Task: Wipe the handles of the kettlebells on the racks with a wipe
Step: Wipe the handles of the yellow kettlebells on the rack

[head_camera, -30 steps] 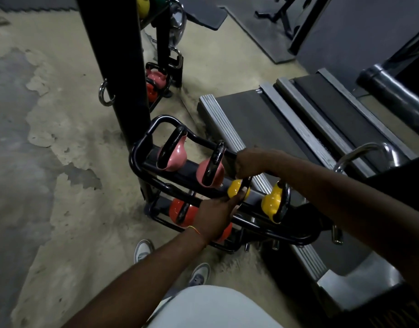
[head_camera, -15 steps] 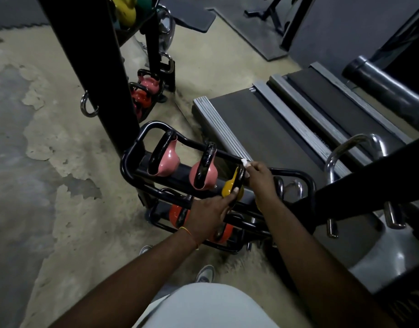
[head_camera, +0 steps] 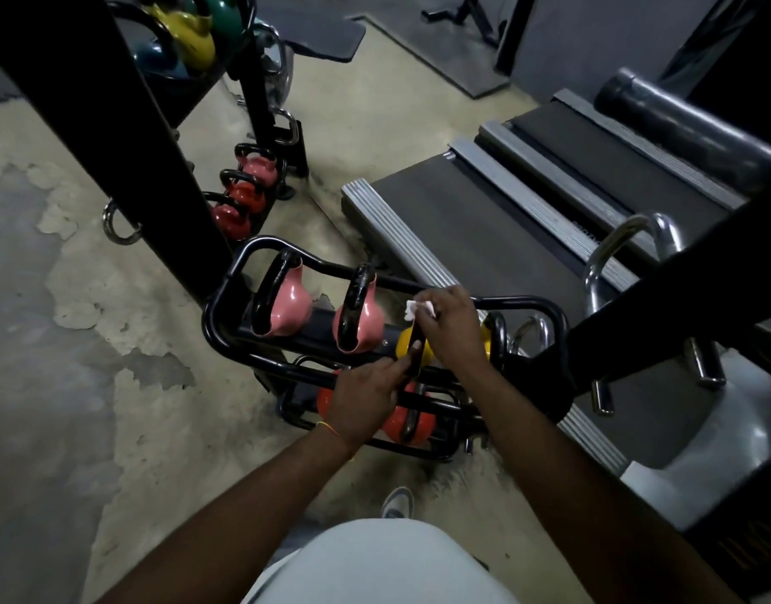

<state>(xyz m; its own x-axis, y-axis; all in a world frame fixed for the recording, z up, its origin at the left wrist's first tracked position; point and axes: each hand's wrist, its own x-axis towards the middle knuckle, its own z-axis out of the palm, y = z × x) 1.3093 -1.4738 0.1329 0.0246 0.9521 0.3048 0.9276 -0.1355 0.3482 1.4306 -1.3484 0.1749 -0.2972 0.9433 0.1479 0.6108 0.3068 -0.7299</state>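
Observation:
A low black rack [head_camera: 227,294] holds two pink kettlebells [head_camera: 288,307] [head_camera: 360,320] and a yellow kettlebell [head_camera: 405,342] on its upper tier. Orange ones [head_camera: 407,422] sit on the tier below. My right hand [head_camera: 451,324] pinches a white wipe [head_camera: 414,308] against the top of the yellow kettlebell's black handle. My left hand [head_camera: 362,398] holds the lower part of that same handle with its fingertips. A second yellow kettlebell [head_camera: 488,337] is mostly hidden behind my right hand.
A treadmill deck [head_camera: 484,237] lies right of the rack, with a chrome bar [head_camera: 628,237] and a black beam [head_camera: 680,289] over it. A tall black post [head_camera: 113,124] stands at left. Behind it, another rack [head_camera: 261,167] holds pink and red kettlebells. My shoe [head_camera: 397,503] shows below.
My right hand with the wipe has shifted from the far side of the yellow kettlebell onto the top of its handle. The left hand stays on the handle. The camera has tilted.

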